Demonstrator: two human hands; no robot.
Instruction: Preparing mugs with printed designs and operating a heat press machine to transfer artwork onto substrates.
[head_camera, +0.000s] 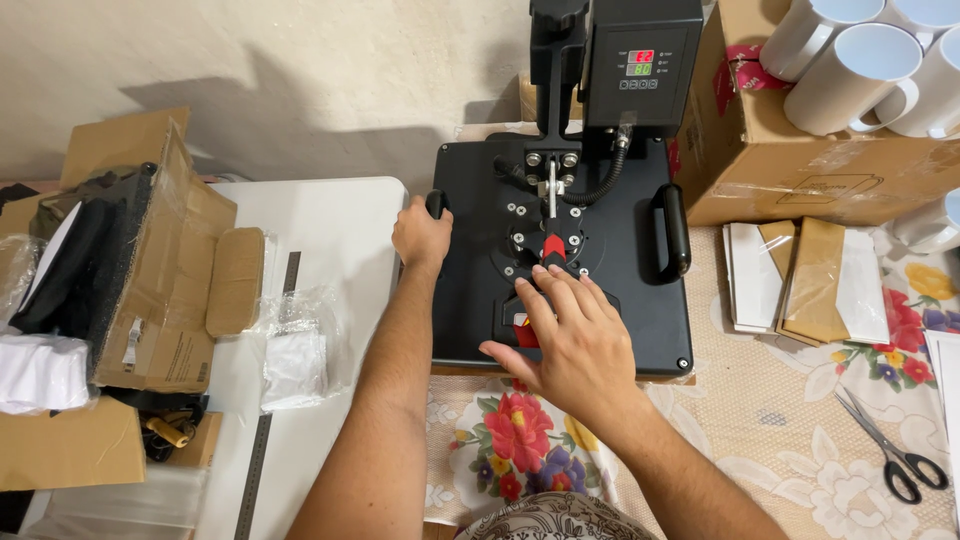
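Note:
A black heat press (620, 270) lies closed on the table in front of me, its control box with a lit display (640, 62) at the back. My left hand (420, 236) is closed around the black handle on the press's left side. My right hand (565, 335) rests flat on the top plate, fingers spread, fingertips near the red knob (553, 246) at the plate's centre. A second black handle (675, 228) on the right side is untouched.
An open cardboard box (165, 300) with dark fabric sits at left, beside a bagged white item (295, 365) and a metal ruler (262, 440) on a white table. White mugs (860, 70) top a box at back right. Scissors (895, 450) lie on the floral cloth.

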